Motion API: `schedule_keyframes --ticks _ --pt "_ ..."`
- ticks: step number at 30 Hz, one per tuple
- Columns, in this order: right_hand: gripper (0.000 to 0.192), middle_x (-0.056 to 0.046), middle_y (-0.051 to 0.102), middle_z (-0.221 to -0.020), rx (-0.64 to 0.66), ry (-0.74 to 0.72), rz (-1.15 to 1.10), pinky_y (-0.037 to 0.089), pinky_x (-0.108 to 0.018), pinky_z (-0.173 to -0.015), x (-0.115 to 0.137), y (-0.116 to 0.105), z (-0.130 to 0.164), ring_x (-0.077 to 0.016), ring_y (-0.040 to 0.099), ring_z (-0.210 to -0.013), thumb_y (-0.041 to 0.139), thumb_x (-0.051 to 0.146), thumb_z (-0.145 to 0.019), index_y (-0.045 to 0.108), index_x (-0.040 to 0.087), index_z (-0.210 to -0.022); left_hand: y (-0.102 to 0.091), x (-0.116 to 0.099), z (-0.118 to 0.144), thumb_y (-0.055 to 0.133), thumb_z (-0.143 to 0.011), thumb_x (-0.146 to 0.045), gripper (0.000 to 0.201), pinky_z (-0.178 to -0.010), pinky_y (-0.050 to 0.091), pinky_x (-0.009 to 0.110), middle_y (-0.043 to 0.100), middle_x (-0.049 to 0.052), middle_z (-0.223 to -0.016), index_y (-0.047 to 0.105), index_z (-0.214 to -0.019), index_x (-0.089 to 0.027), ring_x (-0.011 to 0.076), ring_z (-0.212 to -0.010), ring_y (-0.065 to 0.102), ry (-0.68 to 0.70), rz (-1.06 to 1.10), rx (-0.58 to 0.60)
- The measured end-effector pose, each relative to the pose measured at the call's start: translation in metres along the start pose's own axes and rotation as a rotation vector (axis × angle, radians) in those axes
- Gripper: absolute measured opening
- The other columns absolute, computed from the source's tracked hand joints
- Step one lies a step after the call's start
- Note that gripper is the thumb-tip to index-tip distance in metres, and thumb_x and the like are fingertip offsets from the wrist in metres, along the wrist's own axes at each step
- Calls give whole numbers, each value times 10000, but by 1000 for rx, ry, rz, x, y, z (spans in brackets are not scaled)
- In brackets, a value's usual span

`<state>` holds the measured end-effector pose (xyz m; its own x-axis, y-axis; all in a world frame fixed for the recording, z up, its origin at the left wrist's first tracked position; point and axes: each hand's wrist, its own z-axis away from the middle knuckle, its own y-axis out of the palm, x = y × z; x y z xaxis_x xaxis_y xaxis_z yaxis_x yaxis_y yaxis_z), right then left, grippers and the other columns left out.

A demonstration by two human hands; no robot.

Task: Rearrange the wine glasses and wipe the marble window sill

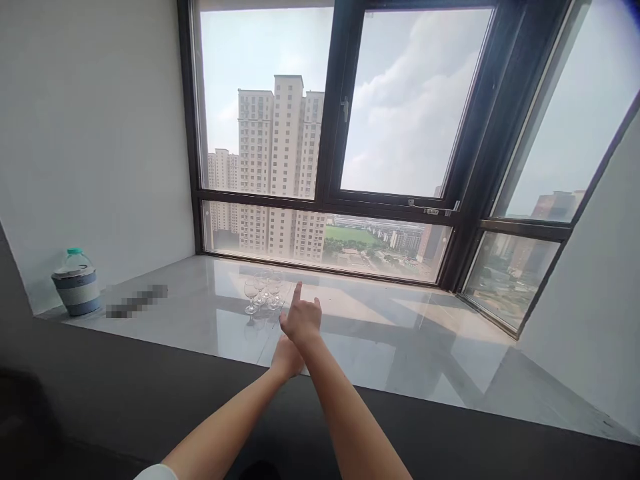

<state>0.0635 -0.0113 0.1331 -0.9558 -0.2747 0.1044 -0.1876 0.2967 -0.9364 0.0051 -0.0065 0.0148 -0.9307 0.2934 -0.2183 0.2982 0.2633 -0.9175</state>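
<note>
Dark-framed windows (327, 100) rise from the back edge of a glossy tiled windowsill (380, 363), between a plain left wall (100, 133) and a plain right wall (590, 300). High-rise buildings (285, 147), a green field (350, 235) and a cloudy sky (400, 87) are visible through the glass.

Wine glasses (260, 287): clear, stemmed, upright. They form a close cluster left of the windowsill's centre, nearer the back edge than the front edge, with reflections in the tile. Overlap prevents an exact count.

Right hand (303, 317): located over the windowsill, just to the right of the glasses and apart from them. The index finger is extended toward the window; no object is visible in the fingers.

Left hand (287, 358): located at the front edge, partly covered by the right hand. The state of its fingers cannot be determined, nor can contact between the hands. A white sleeve (156, 473) shows on the left arm.

Front left corner: a blue-and-white banded container (76, 293) stands near the left wall. A turquoise cap (75, 251) on a clear bottle shows above it; whether the bottle is inside or behind is unclear. A pixelated patch (137, 301) obscures the area to the container's right.
</note>
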Motion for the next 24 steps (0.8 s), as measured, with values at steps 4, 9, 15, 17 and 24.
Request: schedule_keyframes --ticks 4,9,15,17,24 --pt "946 -135 708 -910 43 6 -1 228 -456 -1079 -1 1 -6 -248 649 -902 462 476 -870 -19 3 -1533 0 0 0 485 -898 -240 280 -939 394 417 649 148 -1172 637 -1123 -173 318 -1106 560 12 -21 47" --pt "997 -159 702 -976 155 3 7 301 -457 -1033 -4 11 -6 -272 637 -981 497 555 -844 24 18 -1539 1 1 -1 504 -889 -237 409 -1052 320 428 599 129 -1271 556 -1292 -199 326 -1226 486 56 0 7" --pt "1026 -197 685 -1032 215 20 -5 454 -409 -824 -13 22 -9 -303 643 -983 493 612 -816 67 26 -1543 14 8 -6 491 -888 -244 507 -1090 305 439 523 107 -1401 474 -1394 -230 312 -1315 423 66 13 10" --pt "1025 -196 686 -1033 208 19 -12 470 -397 -779 -14 24 -10 -305 645 -974 492 614 -811 71 36 -1545 20 12 -8 494 -887 -251 529 -1093 313 418 485 99 -1447 460 -1414 -238 307 -1326 419 52 22 -9" --pt "949 -169 696 -993 141 -8 -1 464 -361 -739 -17 30 -7 -287 651 -937 481 570 -840 103 63 -1547 28 16 -8 498 -890 -263 518 -1066 344 468 511 92 -1426 471 -1407 -251 321 -1277 471 47 39 -40"
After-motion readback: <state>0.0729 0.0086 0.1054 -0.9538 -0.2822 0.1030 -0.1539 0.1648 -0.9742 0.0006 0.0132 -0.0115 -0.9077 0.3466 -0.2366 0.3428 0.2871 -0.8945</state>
